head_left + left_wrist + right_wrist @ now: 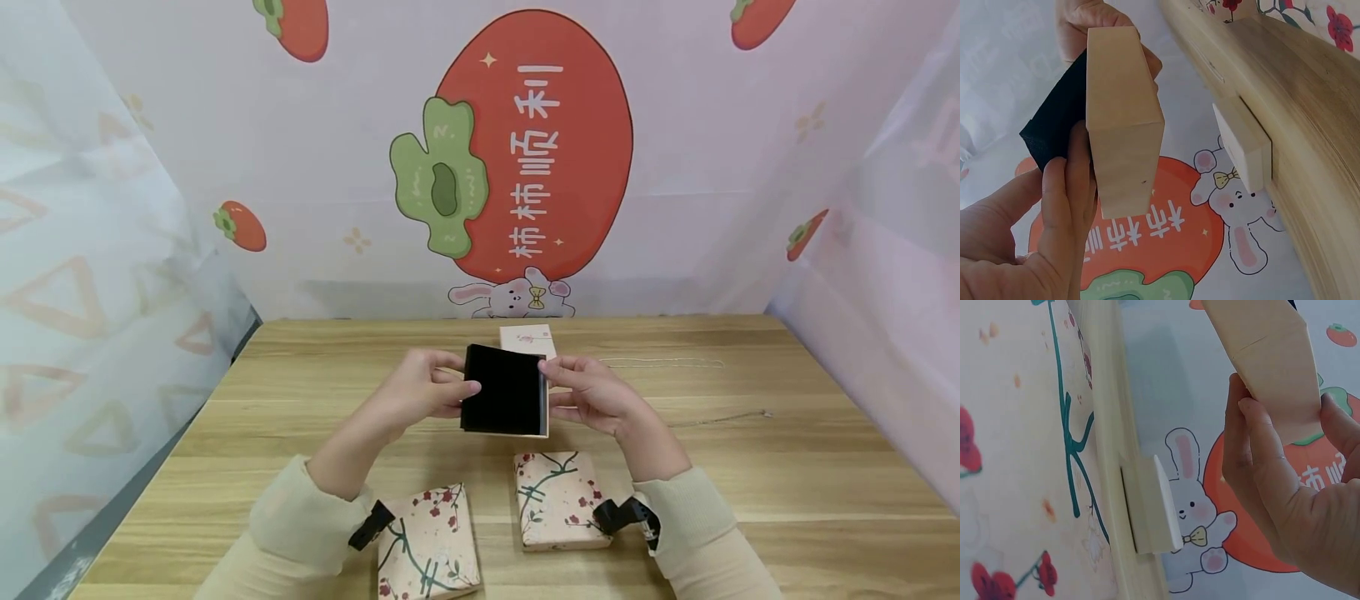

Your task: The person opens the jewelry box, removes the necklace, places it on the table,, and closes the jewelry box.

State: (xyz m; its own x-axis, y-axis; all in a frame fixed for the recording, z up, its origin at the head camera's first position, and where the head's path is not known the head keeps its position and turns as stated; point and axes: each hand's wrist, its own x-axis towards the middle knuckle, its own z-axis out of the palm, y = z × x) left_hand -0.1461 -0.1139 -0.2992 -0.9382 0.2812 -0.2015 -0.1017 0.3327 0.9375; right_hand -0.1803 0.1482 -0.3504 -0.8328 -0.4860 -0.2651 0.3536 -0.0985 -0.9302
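Above the table, a small cream box [1124, 81] is held up, its plain bottom and sides showing in both wrist views. A black square pad [501, 392] faces the head camera and stands tilted partly out of the box in the left wrist view. My left hand [420, 387] pinches the pad's left edge, thumb on its face, fingers beside the box. My right hand [596, 392] grips the box's right side between thumb and fingers. Behind it lies a white box piece [527, 338] with a small pink print, also seen in the right wrist view.
Two floral boxes, a left one [431, 542] and a right one [562, 500], lie near the front of the wooden table [247, 467]. Two thin chains, a far one [667, 362] and a nearer one [723, 418], lie to the right. A printed cloth [337, 125] hangs behind.
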